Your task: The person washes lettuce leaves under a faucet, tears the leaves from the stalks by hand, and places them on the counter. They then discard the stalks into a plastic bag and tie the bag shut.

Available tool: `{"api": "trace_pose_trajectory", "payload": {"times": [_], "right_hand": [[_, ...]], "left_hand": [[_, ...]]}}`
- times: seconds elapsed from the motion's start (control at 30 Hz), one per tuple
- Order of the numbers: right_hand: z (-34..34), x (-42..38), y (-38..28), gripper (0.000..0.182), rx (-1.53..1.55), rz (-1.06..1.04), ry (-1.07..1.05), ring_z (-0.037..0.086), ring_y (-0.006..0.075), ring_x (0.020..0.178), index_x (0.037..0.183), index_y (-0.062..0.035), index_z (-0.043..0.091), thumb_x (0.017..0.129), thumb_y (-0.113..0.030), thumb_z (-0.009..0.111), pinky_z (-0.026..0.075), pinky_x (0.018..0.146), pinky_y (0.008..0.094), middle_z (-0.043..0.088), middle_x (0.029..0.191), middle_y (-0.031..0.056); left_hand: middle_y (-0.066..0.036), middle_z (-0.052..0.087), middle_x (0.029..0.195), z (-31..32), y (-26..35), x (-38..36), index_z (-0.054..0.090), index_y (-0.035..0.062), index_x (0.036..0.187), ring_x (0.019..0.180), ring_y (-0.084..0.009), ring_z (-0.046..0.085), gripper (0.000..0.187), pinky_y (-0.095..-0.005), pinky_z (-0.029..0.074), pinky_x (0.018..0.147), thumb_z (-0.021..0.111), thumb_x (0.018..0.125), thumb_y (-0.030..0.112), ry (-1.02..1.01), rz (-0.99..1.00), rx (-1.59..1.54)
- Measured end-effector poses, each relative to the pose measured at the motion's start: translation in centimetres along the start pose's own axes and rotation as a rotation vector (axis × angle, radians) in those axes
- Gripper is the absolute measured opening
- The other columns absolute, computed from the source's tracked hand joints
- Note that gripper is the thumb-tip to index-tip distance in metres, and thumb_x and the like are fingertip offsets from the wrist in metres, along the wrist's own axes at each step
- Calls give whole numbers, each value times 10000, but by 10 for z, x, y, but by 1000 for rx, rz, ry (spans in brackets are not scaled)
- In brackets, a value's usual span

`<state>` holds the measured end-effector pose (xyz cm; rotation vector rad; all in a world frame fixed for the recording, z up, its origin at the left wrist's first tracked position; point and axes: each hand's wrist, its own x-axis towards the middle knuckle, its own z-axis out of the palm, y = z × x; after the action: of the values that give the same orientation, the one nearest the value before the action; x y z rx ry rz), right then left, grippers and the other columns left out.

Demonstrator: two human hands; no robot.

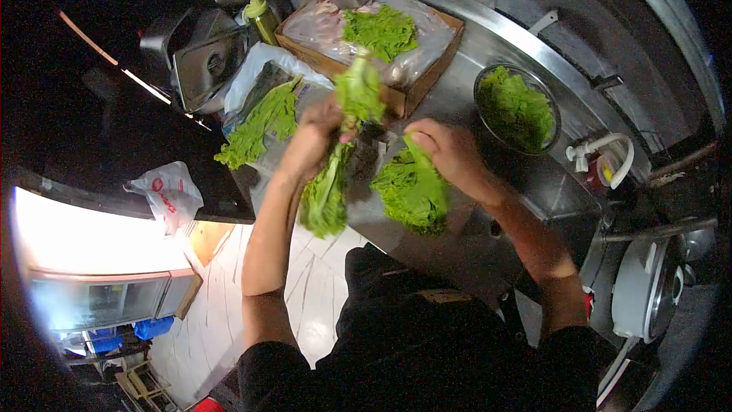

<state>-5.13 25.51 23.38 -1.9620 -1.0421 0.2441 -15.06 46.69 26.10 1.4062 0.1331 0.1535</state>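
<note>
Near the box (438, 63), the left hand (319, 123) grips lettuce (328, 194), the right hand (442, 145) pinches a leaf (412, 192): likely light, tender, best held by the stem (415, 151)

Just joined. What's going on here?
Someone is handling lettuce at a metal counter. The left hand holds a lettuce bunch; the right hand holds leafy lettuce by its upper end, apart from the bunch. More lettuce leaves sit in a round bowl, and others lie over an open cardboard box.
</note>
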Motion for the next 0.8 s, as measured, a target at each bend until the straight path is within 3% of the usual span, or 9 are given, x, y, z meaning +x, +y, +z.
{"api": "trace_pose_trajectory", "payload": {"times": [0.1,0.2,0.23,0.3,0.33,0.47,0.53,0.67,0.8], "right_hand": [[40,-15,104,203,339,109,179,601,224,791,977,-30,603,865,-190,544,477,690,314,628,895,104],[79,-46,165,272,-14,390,208,575,217,898,1094,-24,551,882,-192,522,442,784,343,600,994,115],[92,-55,175,290,-79,447,212,565,228,929,1129,-29,532,883,-183,518,429,814,357,586,1032,124],[101,-67,174,294,-375,240,307,553,232,950,1144,-30,520,886,-172,513,422,824,368,571,1061,135],[100,-66,164,300,-676,55,403,542,235,970,1159,-30,508,889,-161,508,414,834,380,556,1091,145],[51,-41,45,287,-431,-78,363,557,209,941,1138,-17,515,901,-179,504,425,824,340,572,1046,145],[41,-32,-14,286,262,120,213,573,215,859,1076,-39,553,831,-180,598,450,764,333,603,941,127],[52,-22,-22,214,542,152,-19,556,141,684,989,-22,569,840,-175,595,450,676,270,601,775,75],[44,-18,-24,160,365,93,37,560,177,687,915,-14,556,846,-157,577,438,645,295,581,769,107]], "left_hand": [[-80,490,757,-8,7,-3,470,-49,933,620,-170,507,155,-327,470,669,409,852,69,14,-23,-335],[-122,526,812,-19,-7,-1,460,-57,974,699,-243,584,193,-476,500,792,418,855,89,-51,-74,-714],[-126,543,835,-16,-7,-3,450,-33,1056,772,-278,597,287,-539,434,875,471,808,110,10,-92,-652],[-164,553,870,-13,-6,-2,444,-75,1048,922,-361,594,246,-565,417,899,430,858,80,-153,-57,-858],[-163,557,867,-12,-6,-2,443,-80,1051,925,-362,594,252,-572,404,910,432,858,80,-130,-58,-862],[-159,569,852,-9,-10,5,446,-82,1059,954,-372,580,261,-590,372,934,439,859,86,-202,-14,-907],[-165,568,881,-2,-11,8,441,-83,1067,989,-375,560,269,-592,362,942,436,862,91,-216,-6,-926],[-166,566,888,12,-15,14,409,-52,1109,1079,-381,502,313,-590,313,977,434,883,163,-228,40,-1012],[-195,574,1006,28,0,12,363,-61,1202,1076,-377,507,475,-494,384,960,424,917,314,-120,-3,-896]]}}
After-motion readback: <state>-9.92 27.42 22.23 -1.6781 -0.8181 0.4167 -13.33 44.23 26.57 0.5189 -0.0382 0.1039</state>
